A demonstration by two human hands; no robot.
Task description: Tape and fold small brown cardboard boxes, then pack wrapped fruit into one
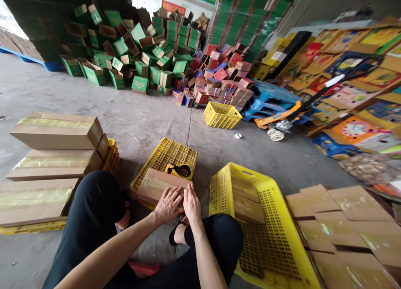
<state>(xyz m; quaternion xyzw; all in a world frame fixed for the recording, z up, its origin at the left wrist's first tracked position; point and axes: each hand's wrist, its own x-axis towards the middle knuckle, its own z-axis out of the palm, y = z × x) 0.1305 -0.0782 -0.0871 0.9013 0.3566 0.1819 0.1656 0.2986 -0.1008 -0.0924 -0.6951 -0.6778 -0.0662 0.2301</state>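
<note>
A brown cardboard box (156, 185) with clear tape along its top lies on an upturned yellow crate (169, 153) in front of me. My left hand (168, 204) rests flat on the box's near end, fingers spread. My right hand (191, 204) lies beside it with fingers straight, pressing on the same end. A yellow and black tape dispenser (179, 170) sits on the crate just behind the box.
Taped boxes (54, 132) are stacked at my left on a yellow crate. A large yellow crate (266, 226) holding boxes stands at my right, with more boxes (344, 226) beyond. Farther off are piled green boxes (134, 51), red boxes (222, 80), another yellow crate (222, 115) and a pallet jack (282, 122).
</note>
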